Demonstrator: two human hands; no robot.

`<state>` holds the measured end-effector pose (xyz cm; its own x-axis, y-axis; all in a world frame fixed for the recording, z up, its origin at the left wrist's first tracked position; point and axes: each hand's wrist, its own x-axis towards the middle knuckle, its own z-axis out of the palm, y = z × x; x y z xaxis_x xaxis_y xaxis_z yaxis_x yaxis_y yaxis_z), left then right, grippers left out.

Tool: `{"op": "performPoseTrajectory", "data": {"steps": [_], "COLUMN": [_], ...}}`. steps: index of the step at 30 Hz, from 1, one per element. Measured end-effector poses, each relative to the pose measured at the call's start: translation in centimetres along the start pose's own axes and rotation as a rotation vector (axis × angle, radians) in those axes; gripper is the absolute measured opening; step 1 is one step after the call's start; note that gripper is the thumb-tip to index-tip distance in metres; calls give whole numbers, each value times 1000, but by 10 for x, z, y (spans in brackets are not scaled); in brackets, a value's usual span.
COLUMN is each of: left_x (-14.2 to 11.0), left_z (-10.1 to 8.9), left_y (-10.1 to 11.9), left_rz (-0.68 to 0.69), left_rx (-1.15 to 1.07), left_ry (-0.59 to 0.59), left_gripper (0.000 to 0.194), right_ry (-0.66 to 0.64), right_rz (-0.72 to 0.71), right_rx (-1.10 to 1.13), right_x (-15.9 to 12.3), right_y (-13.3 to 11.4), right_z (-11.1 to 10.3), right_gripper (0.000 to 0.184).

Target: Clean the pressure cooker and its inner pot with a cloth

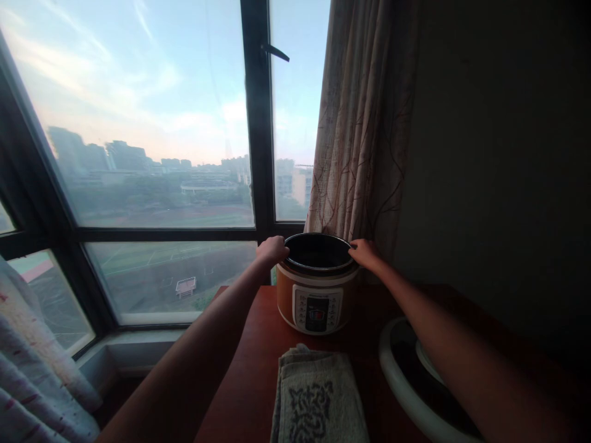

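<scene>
An orange-and-white electric cooker (286,298) with a front control panel stands on the table. Its dark inner pot (318,253) sits slightly raised out of the cooker's top. My left hand (273,250) pinches the pot's rim on the left side, and my right hand (364,253) grips the same rim on the right. The inside of the pot looks dark, and its bottom cannot be made out. In front of the cooker lies a folded grey towel (318,394) with a dark pattern. A round lid (392,369) with a pale edge lies under my right forearm, partly hidden by it.
The reddish-brown table (249,351) has its left edge near my left forearm. Behind it are a dark-framed window (258,123) and a patterned curtain (355,123). Another curtain (37,363) hangs at the lower left. A dark wall (484,154) stands to the right.
</scene>
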<state>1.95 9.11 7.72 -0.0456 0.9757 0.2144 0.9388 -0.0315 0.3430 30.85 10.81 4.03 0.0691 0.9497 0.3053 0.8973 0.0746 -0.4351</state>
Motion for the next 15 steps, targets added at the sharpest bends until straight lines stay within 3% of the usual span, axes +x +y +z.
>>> {"op": "performPoseTrajectory", "data": {"steps": [15], "left_x": [-49], "left_z": [0], "left_y": [-3], "left_rz": [-32], "left_rx": [-67], "left_ry": [45], "left_gripper": [41], "right_ry": [-10], "right_rz": [28], "right_rx": [-11], "right_x": [-55], "right_y": [-9], "right_z": [-16], "right_gripper": [26]}}
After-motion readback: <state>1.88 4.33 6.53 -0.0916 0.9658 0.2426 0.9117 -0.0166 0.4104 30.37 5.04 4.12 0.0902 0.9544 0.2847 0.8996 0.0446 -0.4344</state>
